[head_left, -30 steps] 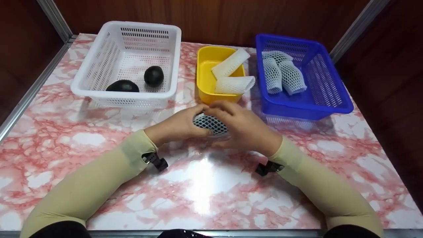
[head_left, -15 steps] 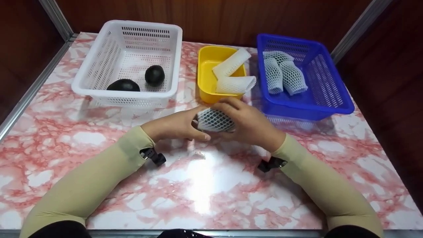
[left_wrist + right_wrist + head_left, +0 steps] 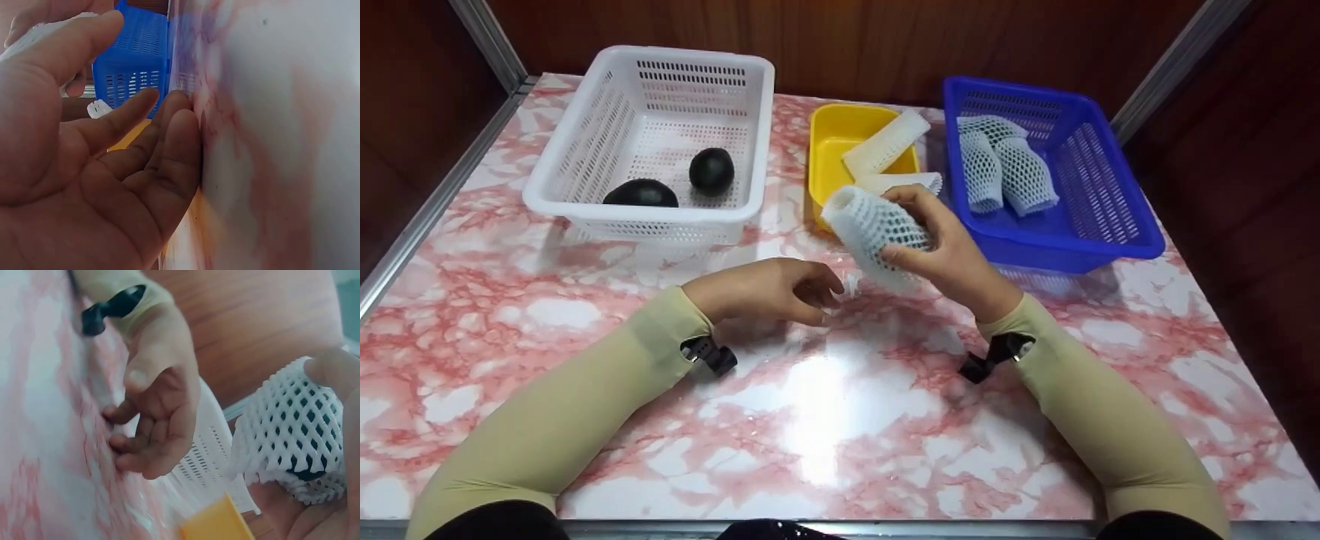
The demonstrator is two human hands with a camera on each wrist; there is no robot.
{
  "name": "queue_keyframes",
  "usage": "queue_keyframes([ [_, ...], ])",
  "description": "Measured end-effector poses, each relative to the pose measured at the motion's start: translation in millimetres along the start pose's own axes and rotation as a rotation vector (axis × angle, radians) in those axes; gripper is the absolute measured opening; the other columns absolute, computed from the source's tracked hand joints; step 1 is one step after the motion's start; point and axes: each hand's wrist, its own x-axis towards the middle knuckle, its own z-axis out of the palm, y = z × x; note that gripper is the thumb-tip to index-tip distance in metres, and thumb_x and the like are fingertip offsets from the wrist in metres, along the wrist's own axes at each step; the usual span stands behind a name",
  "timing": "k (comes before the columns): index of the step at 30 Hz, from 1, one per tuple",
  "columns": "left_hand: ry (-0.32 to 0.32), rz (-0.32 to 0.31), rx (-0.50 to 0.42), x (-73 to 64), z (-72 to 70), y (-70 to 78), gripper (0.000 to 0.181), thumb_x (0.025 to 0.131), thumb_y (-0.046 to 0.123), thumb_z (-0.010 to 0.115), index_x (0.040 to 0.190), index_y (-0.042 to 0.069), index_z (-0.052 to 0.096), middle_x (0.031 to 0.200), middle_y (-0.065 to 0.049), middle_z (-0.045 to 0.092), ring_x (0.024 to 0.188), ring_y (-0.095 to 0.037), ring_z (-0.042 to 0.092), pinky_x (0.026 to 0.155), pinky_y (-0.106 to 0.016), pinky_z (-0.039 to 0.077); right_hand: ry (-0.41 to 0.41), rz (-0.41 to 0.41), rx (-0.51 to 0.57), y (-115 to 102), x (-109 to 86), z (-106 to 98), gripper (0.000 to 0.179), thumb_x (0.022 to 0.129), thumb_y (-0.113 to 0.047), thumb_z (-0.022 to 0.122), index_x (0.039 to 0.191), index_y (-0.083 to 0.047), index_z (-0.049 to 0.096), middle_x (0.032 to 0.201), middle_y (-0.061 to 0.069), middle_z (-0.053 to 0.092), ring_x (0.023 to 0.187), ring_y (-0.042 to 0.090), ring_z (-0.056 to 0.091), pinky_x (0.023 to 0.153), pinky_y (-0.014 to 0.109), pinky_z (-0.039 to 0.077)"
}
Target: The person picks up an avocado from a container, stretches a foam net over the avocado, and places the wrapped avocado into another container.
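Note:
My right hand (image 3: 952, 251) grips a white foam net sleeve (image 3: 877, 234) above the table, in front of the yellow bin. Through its mesh a dark fruit (image 3: 308, 473) shows in the right wrist view; most of it is covered. The sleeve is tilted, one end toward the upper left. My left hand (image 3: 765, 291) is low over the table, left of the sleeve and apart from it. Its fingers are loosely bent and hold nothing, as the left wrist view shows of the palm (image 3: 84, 197). Two dark, rounded fruits (image 3: 711, 172) lie in the white basket (image 3: 544, 196).
Behind the hands stands a yellow bin (image 3: 826, 161) with white foam sleeves (image 3: 885, 142), partly hidden by the held one. A blue basket (image 3: 1099, 202) at the right holds several netted pieces (image 3: 1024, 176). Wooden panels (image 3: 855, 45) enclose the marbled table (image 3: 660, 450).
The left hand has let go of the netted fruit and is now apart from it. The right hand has lifted and tilted it, raising it toward the yellow bin.

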Motion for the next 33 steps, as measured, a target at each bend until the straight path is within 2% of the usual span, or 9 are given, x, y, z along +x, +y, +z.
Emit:
queue_keyframes([
  [4, -0.012, 0.026, 0.063, 0.7, -0.2, -0.2, 0.047, 0.098, 0.030, 0.080, 0.140, 0.013, 0.069, 0.136, -0.006, 0.074, 0.128, -0.024, 0.070, 0.116, -0.043, 0.053, -0.041, 0.099, 0.390, 9.5, 2.1, 2.0, 0.043, 0.102, -0.027, 0.066, 0.142, -0.013, 0.056, 0.125, 0.011, 0.066, 0.105, 0.025, 0.070, 0.081, 0.031, 0.063],
  [8, -0.024, 0.049, 0.085, 1.7, 0.0, -0.9, 0.041, 0.100, 0.030, 0.078, 0.136, 0.013, 0.071, 0.133, -0.006, 0.076, 0.126, -0.023, 0.071, 0.115, -0.043, 0.054, -0.082, 0.249, 0.733, 13.3, 2.8, 1.9, 0.059, 0.112, -0.055, 0.046, 0.154, -0.014, 0.047, 0.125, 0.014, 0.068, 0.097, 0.024, 0.076, 0.067, 0.021, 0.061],
  [11, -0.024, 0.061, 0.098, 2.3, 0.3, -1.5, 0.038, 0.102, 0.030, 0.077, 0.135, 0.012, 0.072, 0.131, -0.006, 0.077, 0.125, -0.023, 0.072, 0.114, -0.043, 0.055, -0.047, 0.354, 0.916, 13.4, 3.9, 0.7, 0.063, 0.114, -0.061, 0.032, 0.155, -0.015, 0.044, 0.123, 0.016, 0.068, 0.090, 0.022, 0.079, 0.062, 0.018, 0.061],
  [14, -0.026, 0.066, 0.107, 2.4, 0.4, -1.7, 0.036, 0.103, 0.030, 0.076, 0.134, 0.011, 0.072, 0.129, -0.006, 0.077, 0.124, -0.023, 0.072, 0.114, -0.043, 0.055, -0.024, 0.417, 1.002, 13.9, 5.0, -0.8, 0.064, 0.114, -0.064, 0.027, 0.153, -0.016, 0.045, 0.119, 0.017, 0.069, 0.085, 0.021, 0.080, 0.062, 0.016, 0.061],
  [21, -0.027, 0.055, 0.116, 1.4, -0.4, -0.4, 0.035, 0.104, 0.030, 0.075, 0.134, 0.012, 0.072, 0.129, -0.006, 0.078, 0.124, -0.024, 0.072, 0.114, -0.043, 0.055, -0.053, 0.416, 1.091, 13.0, 6.6, -3.0, 0.065, 0.114, -0.065, 0.025, 0.151, -0.015, 0.045, 0.115, 0.021, 0.071, 0.085, 0.021, 0.081, 0.062, 0.019, 0.062],
  [24, -0.028, 0.051, 0.114, 0.7, -0.4, 0.2, 0.035, 0.103, 0.030, 0.075, 0.134, 0.012, 0.072, 0.129, -0.006, 0.078, 0.124, -0.024, 0.072, 0.114, -0.043, 0.055, -0.049, 0.402, 1.078, 12.7, 6.1, -3.3, 0.066, 0.114, -0.065, 0.025, 0.151, -0.016, 0.046, 0.115, 0.020, 0.071, 0.084, 0.020, 0.080, 0.063, 0.019, 0.062],
  [27, -0.026, 0.043, 0.115, 0.8, 0.2, -0.3, 0.035, 0.103, 0.030, 0.075, 0.134, 0.013, 0.072, 0.130, -0.005, 0.077, 0.125, -0.023, 0.072, 0.114, -0.044, 0.055, -0.026, 0.345, 0.999, 12.3, 5.3, -1.9, 0.063, 0.113, -0.064, 0.032, 0.150, -0.016, 0.049, 0.117, 0.017, 0.069, 0.084, 0.020, 0.078, 0.063, 0.019, 0.062],
  [30, -0.022, 0.029, 0.123, 0.9, 0.7, -0.5, 0.036, 0.103, 0.032, 0.075, 0.135, 0.015, 0.072, 0.131, -0.003, 0.077, 0.126, -0.023, 0.072, 0.115, -0.043, 0.054, 0.017, 0.225, 0.866, 12.4, 5.0, 1.5, 0.057, 0.109, -0.057, 0.057, 0.146, -0.014, 0.054, 0.118, 0.012, 0.068, 0.089, 0.020, 0.075, 0.069, 0.022, 0.062],
  [33, -0.015, 0.029, 0.136, 1.0, 1.0, -0.4, 0.036, 0.102, 0.034, 0.075, 0.134, 0.016, 0.073, 0.131, -0.002, 0.077, 0.125, -0.022, 0.071, 0.115, -0.043, 0.054, 0.071, 0.079, 0.672, 10.7, 4.5, 5.7, 0.050, 0.099, -0.038, 0.077, 0.140, -0.017, 0.057, 0.124, 0.009, 0.067, 0.102, 0.022, 0.070, 0.082, 0.029, 0.063],
])
